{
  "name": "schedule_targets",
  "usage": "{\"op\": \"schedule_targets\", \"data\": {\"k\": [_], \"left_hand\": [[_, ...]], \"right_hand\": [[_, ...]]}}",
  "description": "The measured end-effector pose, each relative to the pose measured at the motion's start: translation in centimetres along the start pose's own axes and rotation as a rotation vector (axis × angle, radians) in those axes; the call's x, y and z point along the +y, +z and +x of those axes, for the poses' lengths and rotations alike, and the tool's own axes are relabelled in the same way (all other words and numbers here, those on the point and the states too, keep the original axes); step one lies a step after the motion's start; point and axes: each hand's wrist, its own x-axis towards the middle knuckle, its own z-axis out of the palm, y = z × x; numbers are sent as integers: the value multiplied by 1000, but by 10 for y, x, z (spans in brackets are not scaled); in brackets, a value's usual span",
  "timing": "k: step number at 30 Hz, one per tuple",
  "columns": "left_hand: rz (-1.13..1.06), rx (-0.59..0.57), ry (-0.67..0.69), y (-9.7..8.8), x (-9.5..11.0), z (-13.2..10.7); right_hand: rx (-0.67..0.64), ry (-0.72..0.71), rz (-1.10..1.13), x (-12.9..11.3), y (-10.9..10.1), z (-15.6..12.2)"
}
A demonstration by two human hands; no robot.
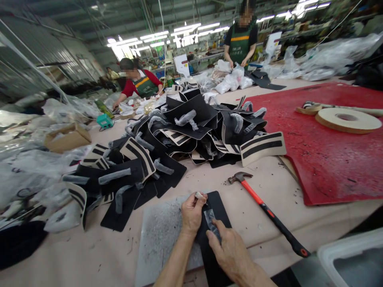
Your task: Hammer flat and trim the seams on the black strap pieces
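The foremost panel (217, 200) is plain black; its film-wrapped strip (210, 218) is a cloudy grey-white. The slab (161, 227) is dark-flecked grey, and the tabletop (110, 255) pale pinkish beige. The hammer (267, 212) pairs an orange-red and black handle with a grey head. In the heap of panels (203, 115), some faces are solid black, others cream with broad black stripes. The mat (338, 159) is red, speckled dark; the tape roll (348, 120) is cream, its rim tan-brown. One far apron (240, 46) is dark green with an orange band.
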Motion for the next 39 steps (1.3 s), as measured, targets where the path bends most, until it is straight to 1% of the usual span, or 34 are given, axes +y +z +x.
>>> {"op": "schedule_targets", "data": {"k": [4, 8, 10, 12, 14, 15, 17, 18, 19, 21, 23, 25, 27, 29, 30, 32, 33, 34, 35, 37, 38, 39], "left_hand": [[38, -7, 8, 1, -4, 0], [70, -9, 45, 4, -10, 0], [84, -12, 71, 5, -11, 0], [118, -19, 106, 6, -10, -1], [168, -23, 154, 7, -7, -2], [196, -24, 179, 8, -5, -3], [252, -22, 231, 8, -2, -5], [280, -20, 257, 8, -1, -6], [306, -21, 284, 7, 0, -7], [348, -35, 335, 7, 0, -8], [376, -64, 378, 7, 1, -9], [388, -86, 399, 6, 1, -10], [384, -89, 399, 6, 2, -11], [370, -84, 393, 6, 2, -11], [361, -84, 393, 6, 2, -12], [349, -86, 395, 5, 2, -12], [346, -86, 395, 5, 2, -12], [348, -85, 393, 5, 2, -12], [355, -81, 389, 5, 1, -12], [374, -70, 384, 5, 1, -12], [378, -68, 386, 5, 1, -12], [375, -69, 390, 5, 1, -12]], "right_hand": [[12, -16, 3, 0, 0, 0], [19, -18, 8, -4, -1, -3], [28, -51, 36, -5, -7, -4], [78, -112, 57, 0, -18, -4], [212, -147, -4, 15, -36, -1], [303, -133, -82, 27, -46, 1], [457, -46, -279, 57, -67, 6], [487, 19, -344, 73, -76, 7], [476, 94, -333, 88, -83, 8], [376, 240, -133, 110, -94, 9], [243, 328, 119, 117, -100, 9], [121, 351, 262, 108, -105, 8], [40, 343, 332, 87, -108, 5], [34, 308, 388, 64, -110, -1], [75, 255, 379, 53, -112, -6], [223, 70, 250, 38, -114, -15], [293, -42, 131, 33, -116, -19], [334, -146, -12, 29, -119, -22], [340, -229, -154, 26, -123, -25], [283, -326, -369, 19, -132, -27], [272, -359, -424, 14, -137, -28], [293, -384, -440, 9, -140, -29]]}}
